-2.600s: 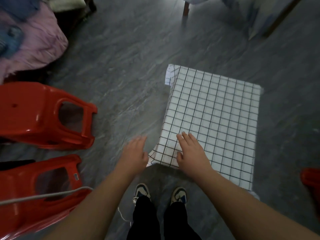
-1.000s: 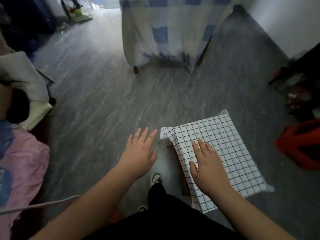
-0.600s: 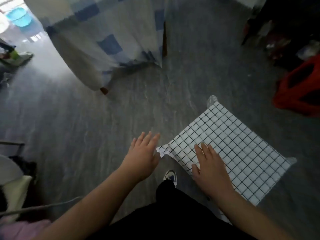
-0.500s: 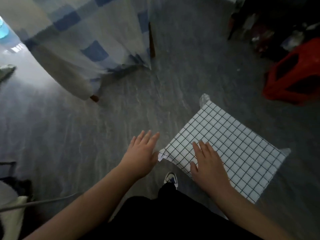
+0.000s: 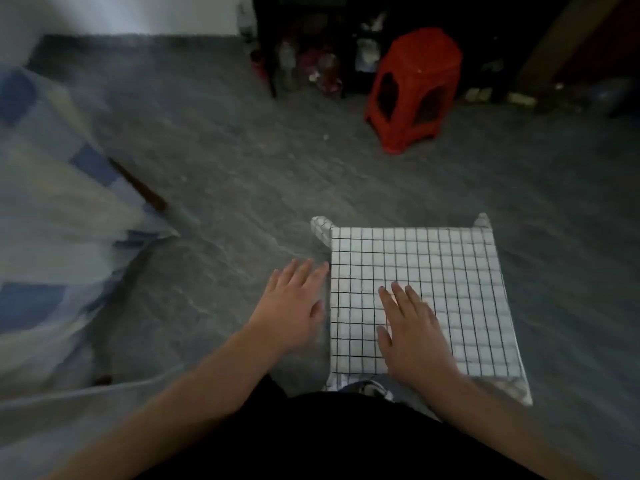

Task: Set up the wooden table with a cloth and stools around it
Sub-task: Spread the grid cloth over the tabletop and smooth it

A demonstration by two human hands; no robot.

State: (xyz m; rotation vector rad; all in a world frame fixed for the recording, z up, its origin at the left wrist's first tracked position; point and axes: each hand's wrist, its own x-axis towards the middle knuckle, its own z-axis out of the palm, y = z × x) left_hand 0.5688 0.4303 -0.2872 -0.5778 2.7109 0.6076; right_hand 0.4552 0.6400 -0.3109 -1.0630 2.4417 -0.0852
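Fingers (image 5: 398, 296) straight, right hand (image 5: 412, 336) flat on checked cloth (image 5: 450, 271), likely smoothing; left hand (image 5: 294, 306) relaxed beside edge; red stool (image 5: 412, 88) well apart.

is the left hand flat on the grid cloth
No, the left hand hovers beside the cloth over the floor; only the right hand lies flat on it.

One view only — a wide-angle camera on the person's head, tilted forward and down from close above the arms. Both hands sit low in the centre, the left hand (image 5: 294, 306) and right hand (image 5: 412, 330) near the lens. Just past the right fingertips (image 5: 398, 289) spreads the grid cloth (image 5: 450, 271); well beyond them, toward the top edge, stands a red stool (image 5: 415, 88) — small, dim, slightly blurred.
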